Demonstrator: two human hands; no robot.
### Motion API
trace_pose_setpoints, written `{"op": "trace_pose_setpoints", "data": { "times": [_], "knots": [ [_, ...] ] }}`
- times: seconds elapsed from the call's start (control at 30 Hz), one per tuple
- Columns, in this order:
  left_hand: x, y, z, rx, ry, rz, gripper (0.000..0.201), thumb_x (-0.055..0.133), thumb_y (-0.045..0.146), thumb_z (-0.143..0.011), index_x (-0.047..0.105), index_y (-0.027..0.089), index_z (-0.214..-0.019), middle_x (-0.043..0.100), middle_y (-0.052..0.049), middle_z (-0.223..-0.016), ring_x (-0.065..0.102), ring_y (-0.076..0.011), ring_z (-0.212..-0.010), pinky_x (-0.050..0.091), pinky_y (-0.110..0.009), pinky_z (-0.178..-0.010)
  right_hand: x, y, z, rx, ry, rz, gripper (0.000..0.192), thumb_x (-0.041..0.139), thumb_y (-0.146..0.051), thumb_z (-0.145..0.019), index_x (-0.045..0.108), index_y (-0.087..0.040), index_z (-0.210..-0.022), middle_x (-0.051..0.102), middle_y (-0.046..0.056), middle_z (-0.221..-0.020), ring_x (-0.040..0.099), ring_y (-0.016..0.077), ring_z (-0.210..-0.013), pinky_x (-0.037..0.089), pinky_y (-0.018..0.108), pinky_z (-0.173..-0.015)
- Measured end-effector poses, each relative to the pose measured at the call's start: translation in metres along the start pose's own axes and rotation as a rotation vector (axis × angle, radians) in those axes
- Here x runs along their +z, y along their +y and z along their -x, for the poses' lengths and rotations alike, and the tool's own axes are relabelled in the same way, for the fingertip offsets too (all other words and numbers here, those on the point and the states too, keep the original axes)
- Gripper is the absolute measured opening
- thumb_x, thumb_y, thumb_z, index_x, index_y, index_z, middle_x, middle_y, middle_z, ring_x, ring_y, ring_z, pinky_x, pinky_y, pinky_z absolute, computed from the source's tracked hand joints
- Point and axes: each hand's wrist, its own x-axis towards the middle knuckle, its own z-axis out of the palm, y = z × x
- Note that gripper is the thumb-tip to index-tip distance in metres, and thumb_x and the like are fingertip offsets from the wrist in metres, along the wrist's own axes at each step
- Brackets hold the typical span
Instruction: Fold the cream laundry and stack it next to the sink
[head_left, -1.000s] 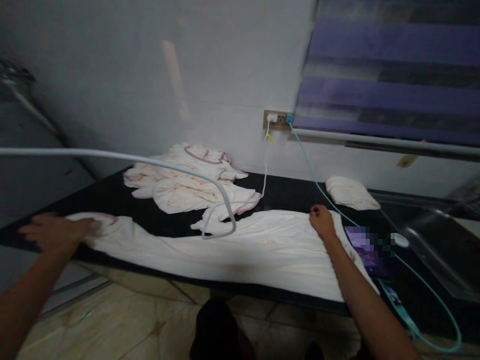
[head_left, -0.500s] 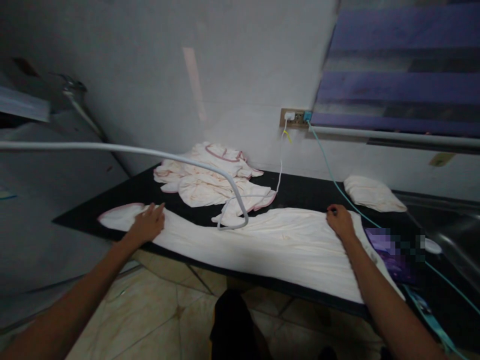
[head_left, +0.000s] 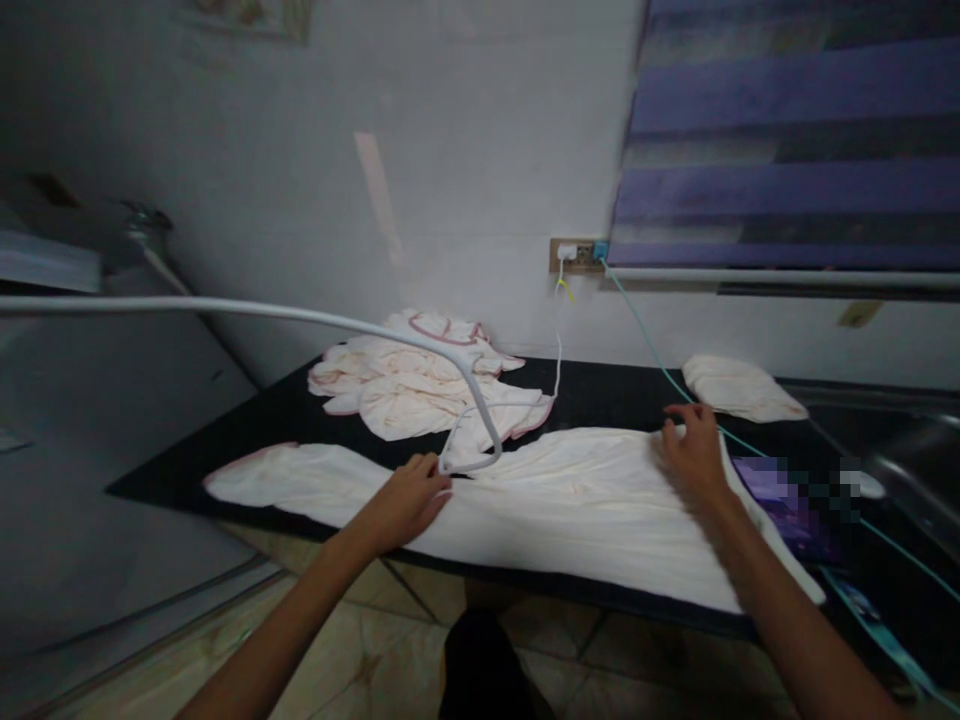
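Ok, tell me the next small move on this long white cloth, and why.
Probably sweep the left hand outward toward the cloth's left end: folds show there, while the right hand lies flat on the far edge, anchoring it on the black counter.

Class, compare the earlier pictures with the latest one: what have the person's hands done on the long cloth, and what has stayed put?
The left hand slid rightward along the long cream cloth, from its far left end to near the middle. The right hand stayed at the cloth's right part, now flatter. The crumpled pile, the small folded cloth and the countertop are unchanged.
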Motion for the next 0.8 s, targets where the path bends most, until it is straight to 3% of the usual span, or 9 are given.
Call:
{"op": "trace_pose_setpoints", "data": {
  "times": [0.1,0.2,0.27,0.33,0.4,0.47,0.57,0.67,0.8],
  "knots": [
    [-0.02,-0.004,-0.014,-0.055,0.109,0.066,0.035,0.04,0.036,-0.105,0.07,0.018,-0.103,0.066,-0.013,-0.112,0.06,-0.0258,-0.107,0.048,-0.039,-0.098,-0.026,-0.023,0.02,-0.065,-0.138,-0.064,0.027,0.05,-0.033,-0.096,0.064,-0.019,-0.116,0.064,0.01,-0.102,0.063,0.0248,-0.09,0.053,0.041,-0.085],
    [-0.037,-0.004,-0.025,-0.295,0.236,0.101,0.034,0.043,0.042,-0.104,0.067,0.019,-0.111,0.069,-0.009,-0.102,0.065,-0.0243,-0.098,0.048,-0.035,-0.089,-0.049,-0.038,0.054,-0.111,-0.286,-0.062,0.029,0.05,-0.035,-0.099,0.06,-0.021,-0.123,0.067,0.008,-0.1,0.064,0.0241,-0.087,0.053,0.039,-0.083],
    [-0.034,0.001,-0.028,-0.491,0.245,0.077,0.037,0.041,0.045,-0.105,0.064,0.019,-0.118,0.07,-0.007,-0.092,0.067,-0.0245,-0.088,0.048,-0.033,-0.078,-0.058,-0.038,0.08,-0.139,-0.321,-0.006,0.03,0.049,-0.035,-0.1,0.059,-0.021,-0.124,0.068,0.011,-0.107,0.065,0.027,-0.098,0.053,0.042,-0.09],
    [-0.016,0.008,-0.024,-0.586,0.187,0.028,0.04,0.037,0.046,-0.106,0.063,0.018,-0.119,0.069,-0.007,-0.085,0.066,-0.0255,-0.082,0.046,-0.034,-0.072,-0.061,-0.031,0.104,-0.151,-0.323,0.075,0.032,0.047,-0.037,-0.101,0.059,-0.02,-0.125,0.067,0.015,-0.115,0.063,0.0307,-0.109,0.052,0.046,-0.095],
    [0.009,0.017,-0.015,-0.549,0.138,-0.052,0.042,0.035,0.045,-0.106,0.064,0.016,-0.115,0.071,-0.01,-0.092,0.067,-0.0279,-0.089,0.048,-0.036,-0.076,-0.062,-0.019,0.122,-0.128,-0.329,0.164,0.037,0.045,-0.041,-0.102,0.059,-0.018,-0.127,0.066,0.017,-0.12,0.062,0.0331,-0.113,0.052,0.05,-0.098],
    [0.036,0.024,0.0,-0.468,0.17,-0.148,0.045,0.036,0.045,-0.106,0.064,0.013,-0.118,0.07,-0.017,-0.114,0.065,-0.0318,-0.109,0.049,-0.043,-0.091,-0.064,-0.008,0.136,-0.113,-0.355,0.258,0.047,0.044,-0.048,-0.102,0.058,-0.015,-0.133,0.066,0.02,-0.126,0.059,0.0362,-0.121,0.049,0.054,-0.103],
    [0.063,0.029,0.028,-0.387,0.218,-0.234,0.052,0.036,0.048,-0.105,0.06,0.012,-0.133,0.058,-0.022,-0.144,0.051,-0.0389,-0.137,0.038,-0.062,-0.111,-0.072,0.001,0.154,-0.107,-0.42,0.391,0.068,0.045,-0.062,-0.1,0.051,-0.015,-0.149,0.058,0.019,-0.146,0.044,0.0447,-0.142,0.039,0.064,-0.114],
    [0.066,0.016,0.05,-0.344,0.173,-0.181,0.057,0.038,0.054,-0.103,0.058,0.015,-0.139,0.052,-0.021,-0.153,0.04,-0.0421,-0.147,0.032,-0.069,-0.115,-0.084,0.002,0.168,-0.084,-0.501,0.455,0.08,0.044,-0.071,-0.097,0.042,-0.02,-0.159,0.048,0.014,-0.16,0.03,0.0513,-0.151,0.034,0.07,-0.115],
    [0.04,-0.035,0.06,-0.5,0.2,-0.032,0.057,0.037,0.052,-0.101,0.06,0.007,-0.127,0.064,-0.022,-0.13,0.057,-0.0344,-0.126,0.044,-0.049,-0.112,-0.091,-0.003,0.163,-0.12,-0.515,0.405,0.082,0.048,-0.072,-0.095,0.044,-0.02,-0.157,0.045,0.017,-0.161,0.034,0.0494,-0.15,0.039,0.067,-0.113]
  ]
}}
